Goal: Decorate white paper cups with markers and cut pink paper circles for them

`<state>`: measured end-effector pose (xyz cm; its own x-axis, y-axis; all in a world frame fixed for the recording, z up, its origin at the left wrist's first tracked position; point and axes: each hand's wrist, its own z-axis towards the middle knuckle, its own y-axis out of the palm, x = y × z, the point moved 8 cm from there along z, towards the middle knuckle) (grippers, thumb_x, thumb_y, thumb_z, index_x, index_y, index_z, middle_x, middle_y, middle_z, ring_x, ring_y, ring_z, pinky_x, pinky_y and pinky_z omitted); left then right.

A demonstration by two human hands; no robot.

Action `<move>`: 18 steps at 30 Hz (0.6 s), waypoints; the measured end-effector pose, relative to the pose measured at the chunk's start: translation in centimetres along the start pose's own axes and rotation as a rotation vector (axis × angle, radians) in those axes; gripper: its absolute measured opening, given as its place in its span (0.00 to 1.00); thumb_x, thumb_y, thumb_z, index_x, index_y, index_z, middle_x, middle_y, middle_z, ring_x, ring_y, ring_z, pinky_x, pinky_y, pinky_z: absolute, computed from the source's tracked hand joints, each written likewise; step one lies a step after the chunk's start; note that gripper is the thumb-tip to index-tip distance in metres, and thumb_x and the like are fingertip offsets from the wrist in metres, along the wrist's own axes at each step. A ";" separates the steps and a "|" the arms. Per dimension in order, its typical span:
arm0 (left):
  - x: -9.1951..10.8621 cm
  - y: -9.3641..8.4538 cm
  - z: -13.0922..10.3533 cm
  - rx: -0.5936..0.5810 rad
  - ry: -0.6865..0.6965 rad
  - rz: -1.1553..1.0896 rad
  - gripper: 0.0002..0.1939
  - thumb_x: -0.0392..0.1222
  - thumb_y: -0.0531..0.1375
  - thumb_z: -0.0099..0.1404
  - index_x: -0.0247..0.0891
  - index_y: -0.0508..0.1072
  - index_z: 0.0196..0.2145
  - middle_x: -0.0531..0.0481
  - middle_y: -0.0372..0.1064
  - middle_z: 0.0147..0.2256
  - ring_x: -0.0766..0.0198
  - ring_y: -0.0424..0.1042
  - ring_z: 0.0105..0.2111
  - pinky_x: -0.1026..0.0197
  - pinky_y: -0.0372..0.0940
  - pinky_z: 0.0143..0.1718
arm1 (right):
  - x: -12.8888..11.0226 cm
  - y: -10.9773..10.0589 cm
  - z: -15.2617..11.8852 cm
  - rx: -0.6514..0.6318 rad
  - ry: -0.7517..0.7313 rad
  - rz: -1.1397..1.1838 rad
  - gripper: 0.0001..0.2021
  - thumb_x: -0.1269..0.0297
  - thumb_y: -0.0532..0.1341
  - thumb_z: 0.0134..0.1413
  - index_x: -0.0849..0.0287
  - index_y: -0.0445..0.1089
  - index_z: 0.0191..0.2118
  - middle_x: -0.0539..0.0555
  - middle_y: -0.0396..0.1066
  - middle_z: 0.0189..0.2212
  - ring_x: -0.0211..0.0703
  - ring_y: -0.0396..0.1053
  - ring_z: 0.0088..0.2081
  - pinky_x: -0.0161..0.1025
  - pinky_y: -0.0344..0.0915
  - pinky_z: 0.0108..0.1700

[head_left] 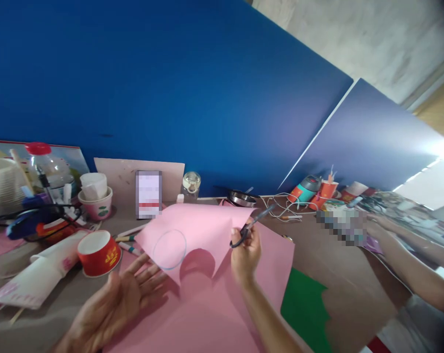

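Observation:
My right hand is closed round the dark handles of a pair of scissors, whose blades point up and to the right. Beside it curves a piece of pink paper with a drawn circle on its left part and a rounded notch cut into its lower edge. My left hand lies palm up with fingers spread, its fingertips at the paper's lower left corner. I cannot tell whether they touch it. Beneath both hands a larger pink sheet covers the table.
A red paper cup lies tilted left of the paper. Green paper is at the right. A phone leans upright at the back beside a glass jar. Another person's arms rest on the right side.

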<state>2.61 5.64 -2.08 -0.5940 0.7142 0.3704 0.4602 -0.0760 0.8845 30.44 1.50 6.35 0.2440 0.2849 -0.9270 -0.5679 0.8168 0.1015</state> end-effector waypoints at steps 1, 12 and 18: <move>-0.3 0.3 0.2 0.001 -0.004 -0.005 0.33 0.57 0.69 0.48 0.49 0.71 0.52 0.43 0.69 0.55 0.40 0.65 0.55 0.34 0.57 0.56 | 0.9 0.5 0.0 -0.013 0.037 -0.015 0.16 0.56 0.63 0.47 0.59 0.65 0.39 0.49 0.68 0.25 0.38 0.64 0.26 0.35 0.61 0.29; -0.5 -1.6 0.8 0.278 0.048 0.133 0.07 0.35 0.61 0.62 0.29 0.71 0.38 0.34 0.77 0.37 0.51 0.78 0.34 0.43 0.72 0.41 | 4.8 4.6 -3.1 -0.288 0.130 0.048 0.12 0.58 0.63 0.47 0.58 0.64 0.33 0.46 0.65 0.24 0.37 0.63 0.26 0.34 0.60 0.29; -0.6 -0.8 0.6 0.305 -0.002 0.088 0.06 0.37 0.58 0.65 0.31 0.70 0.37 0.40 0.77 0.31 0.54 0.78 0.30 0.48 0.74 0.32 | 4.5 3.9 -2.3 -0.294 0.145 0.104 0.12 0.59 0.65 0.44 0.58 0.63 0.30 0.44 0.62 0.21 0.34 0.58 0.23 0.32 0.57 0.26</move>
<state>3.01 5.71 -3.14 -0.5419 0.7152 0.4414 0.6868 0.0740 0.7231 27.53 4.81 1.70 0.0701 0.2676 -0.9610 -0.7911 0.6017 0.1099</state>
